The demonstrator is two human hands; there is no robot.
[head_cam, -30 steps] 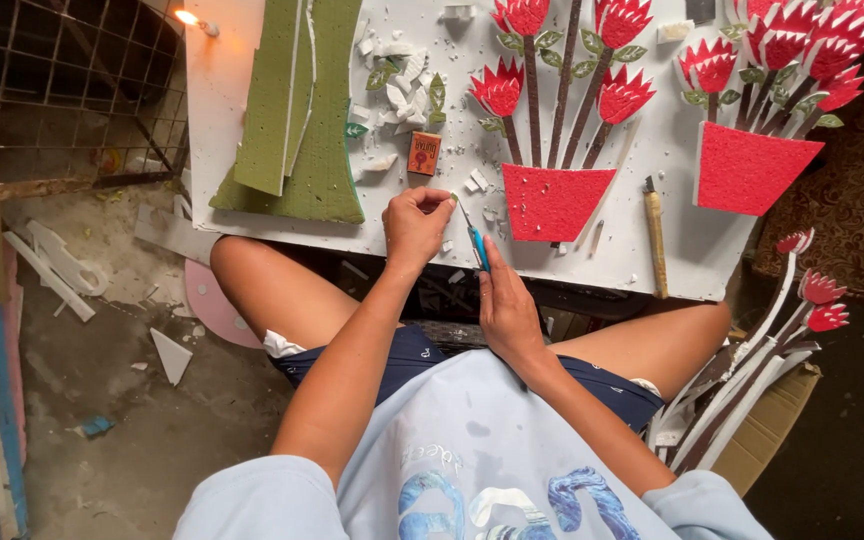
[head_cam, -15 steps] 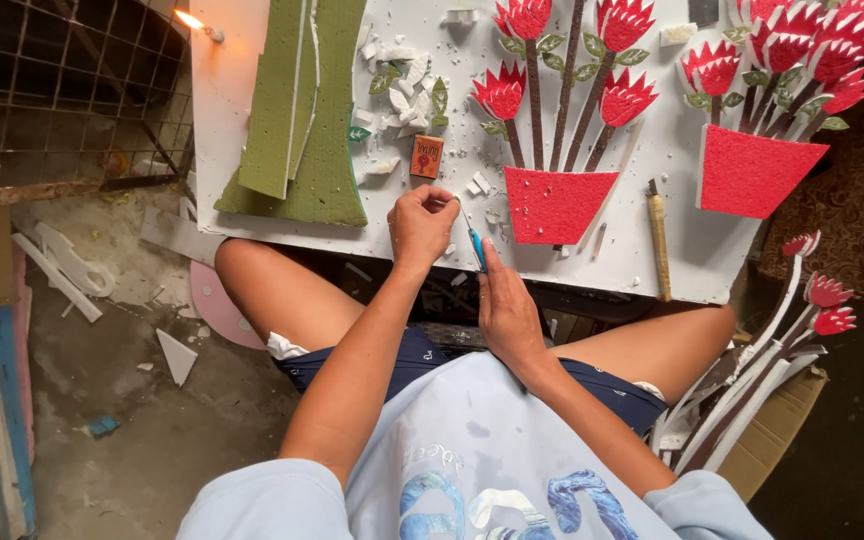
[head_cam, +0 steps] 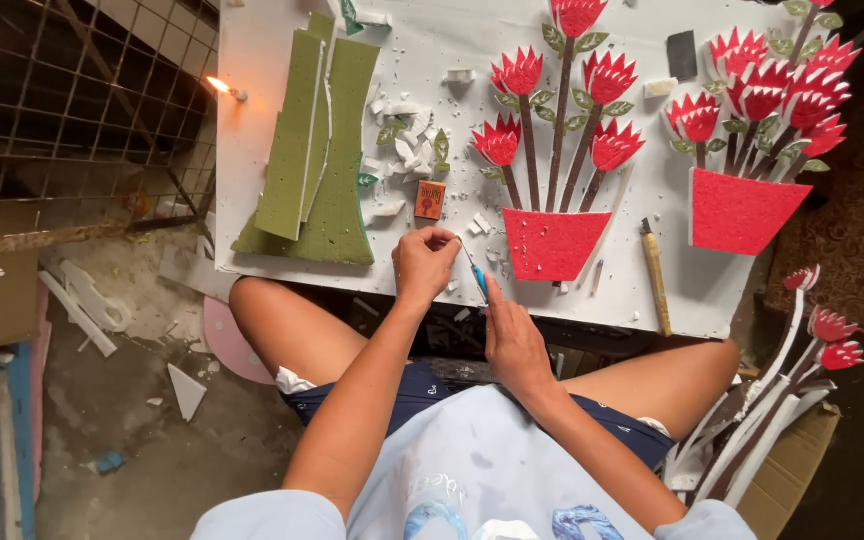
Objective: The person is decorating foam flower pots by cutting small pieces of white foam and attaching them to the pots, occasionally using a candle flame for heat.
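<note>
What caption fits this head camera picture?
Left hand pinches a small piece while right hand holds a blue cutter beside red foam flowers.

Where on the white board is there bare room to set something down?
A bare strip of white board runs between the middle flower pot piece and the right flower pot piece; another lies above the foam scraps. It is crowded around those scraps, the green foam sheets and both hands.

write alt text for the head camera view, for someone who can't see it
Seen from above, a seated person's left hand pinches a tiny piece while the right hand holds a blue-handled blade at the near edge of a white board. On the board are red foam flowers in red pots, green foam sheets and white scraps.
</note>
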